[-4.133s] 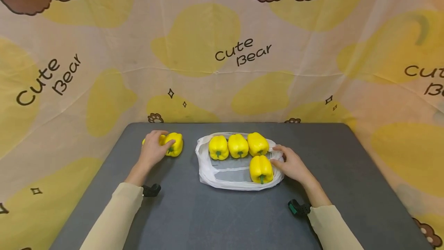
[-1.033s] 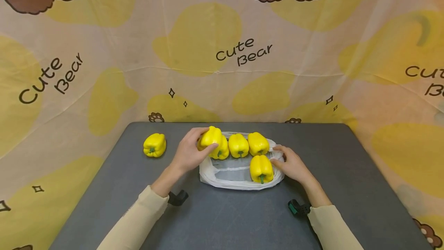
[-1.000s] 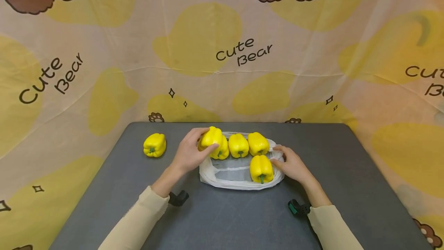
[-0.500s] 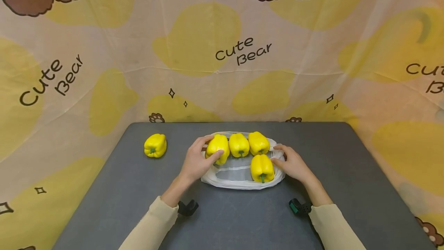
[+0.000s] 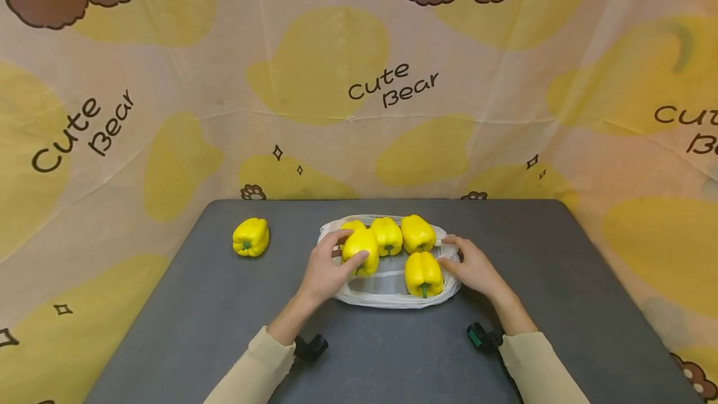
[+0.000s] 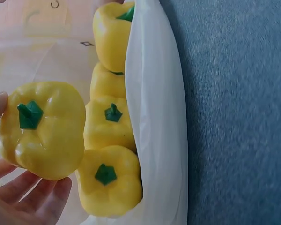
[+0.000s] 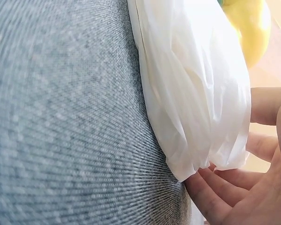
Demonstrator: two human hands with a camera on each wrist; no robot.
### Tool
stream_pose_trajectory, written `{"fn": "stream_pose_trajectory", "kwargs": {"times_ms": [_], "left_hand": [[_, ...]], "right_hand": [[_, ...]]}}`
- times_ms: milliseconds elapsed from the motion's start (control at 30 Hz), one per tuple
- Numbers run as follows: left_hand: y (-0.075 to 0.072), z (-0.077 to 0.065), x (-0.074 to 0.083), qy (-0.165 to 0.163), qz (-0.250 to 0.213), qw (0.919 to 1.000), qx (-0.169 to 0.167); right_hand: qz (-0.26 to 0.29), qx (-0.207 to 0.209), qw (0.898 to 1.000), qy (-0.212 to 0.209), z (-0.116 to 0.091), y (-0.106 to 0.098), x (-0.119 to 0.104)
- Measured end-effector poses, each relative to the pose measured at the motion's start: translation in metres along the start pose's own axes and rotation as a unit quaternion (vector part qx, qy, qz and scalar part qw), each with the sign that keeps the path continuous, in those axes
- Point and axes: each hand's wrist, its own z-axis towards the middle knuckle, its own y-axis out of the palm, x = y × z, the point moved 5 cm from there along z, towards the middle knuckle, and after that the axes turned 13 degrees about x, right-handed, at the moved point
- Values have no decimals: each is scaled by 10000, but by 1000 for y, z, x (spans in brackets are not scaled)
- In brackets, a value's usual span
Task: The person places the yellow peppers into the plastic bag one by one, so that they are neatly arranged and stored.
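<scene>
My left hand [image 5: 327, 269] grips a yellow bell pepper [image 5: 361, 252] over the left part of a white plastic bag [image 5: 387, 300]. In the left wrist view, thumb and fingers hold that pepper [image 6: 47, 136] around its sides, its green stem facing the camera. Inside the bag, three yellow peppers line the back, the leftmost [image 5: 352, 225] partly hidden behind the held one. Another pepper [image 5: 423, 274] sits at the front right. My right hand [image 5: 477, 269] holds the bag's right edge; in the right wrist view its fingers curl under the crumpled plastic [image 7: 196, 103].
A single yellow pepper [image 5: 250, 237] lies at the back left of the dark grey table [image 5: 381, 354]. Behind the table hangs a printed cloth [image 5: 348, 142] with bear lettering. A black wrist camera [image 5: 310, 348] sits under the left wrist.
My left hand has carried a pepper from the table's left over the bag, and lately a little nearer and to the right. My right hand stays at the bag's edge.
</scene>
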Motion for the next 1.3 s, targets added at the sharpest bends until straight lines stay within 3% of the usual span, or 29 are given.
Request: {"fn": "stream_pose_trajectory", "kwargs": {"times_ms": [267, 567, 733, 1000, 1300], "left_hand": [[13, -7, 0, -64, -105, 9996, -239], [37, -24, -5, -37, -83, 9982, -589], [48, -34, -10, -218, 51, 9967, -783], [52, -37, -12, -519, 216, 9960, -700], [56, -36, -9, -774, 626, 9908, -916]], "right_hand": [[23, -11, 10000, 14, 0, 0, 0], [52, 4, 10000, 1, 0, 0, 1], [25, 20, 10000, -20, 0, 0, 0], [21, 11, 10000, 8, 1, 0, 0], [28, 39, 10000, -3, 1, 0, 0]]}}
